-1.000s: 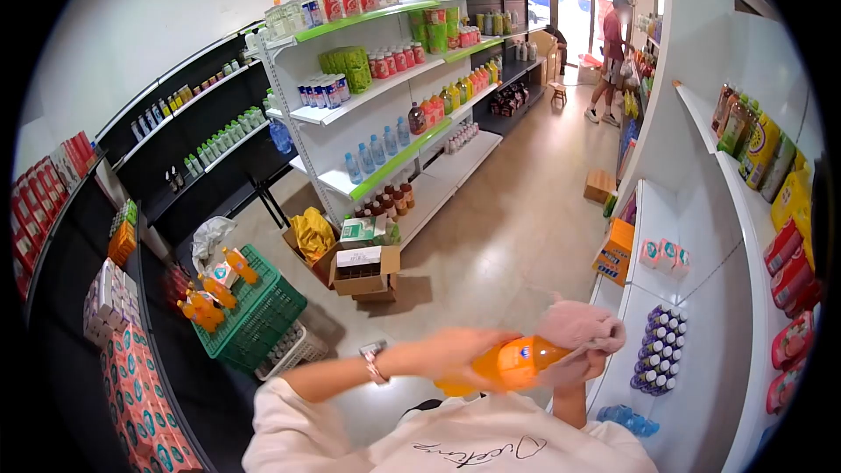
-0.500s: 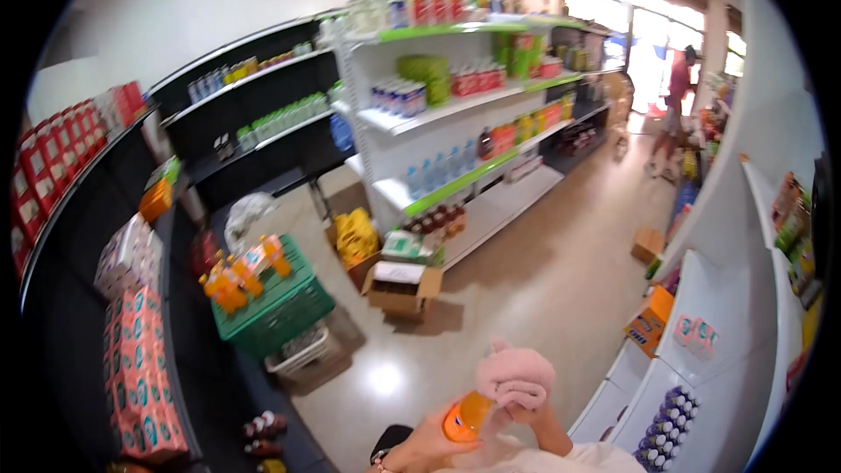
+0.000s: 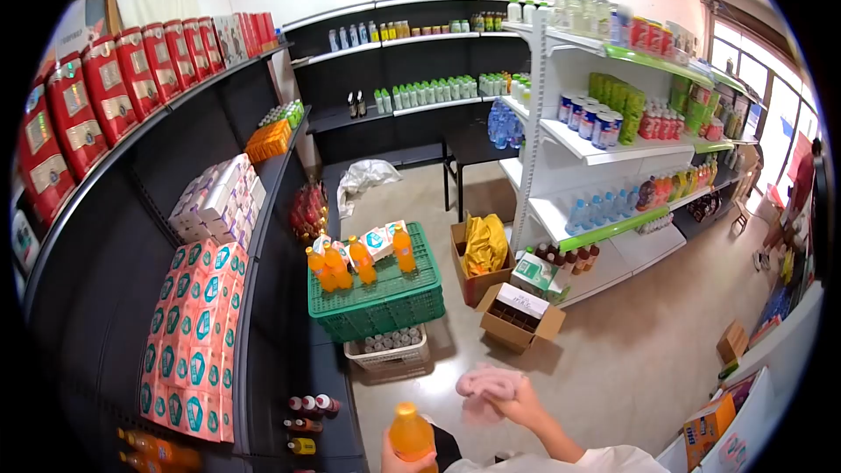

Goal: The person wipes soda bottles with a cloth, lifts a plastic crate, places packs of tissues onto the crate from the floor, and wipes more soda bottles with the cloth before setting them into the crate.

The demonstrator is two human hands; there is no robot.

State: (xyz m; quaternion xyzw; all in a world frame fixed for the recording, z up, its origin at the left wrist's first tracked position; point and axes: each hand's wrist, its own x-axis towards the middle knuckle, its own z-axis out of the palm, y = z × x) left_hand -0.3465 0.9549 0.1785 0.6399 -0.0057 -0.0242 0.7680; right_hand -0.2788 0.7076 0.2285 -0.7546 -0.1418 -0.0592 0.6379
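My left hand (image 3: 391, 457) is wrapped round a bottle of orange drink (image 3: 411, 431), held upright at the bottom of the view. To its right, my right hand (image 3: 522, 406) grips a folded pink cloth (image 3: 484, 382), which hangs a little apart from the bottle. Ahead of both hands stands a green plastic crate (image 3: 377, 326), turned upside down or lidded; I cannot tell which. Several orange drink bottles (image 3: 360, 261) stand on it beside a white and pink pack (image 3: 377, 243).
A white basket (image 3: 385, 363) of bottles sits below the crate. Open cardboard boxes (image 3: 506, 333) lie on the floor (image 3: 604, 342). Tissue packs (image 3: 194, 342) and red bags (image 3: 109, 92) line the left shelves. A white shelf rack (image 3: 604, 276) with drinks stands at right.
My view has swung left towards the crate and dark shelves. The bottle, tilted against the cloth before, is now upright and apart from it.
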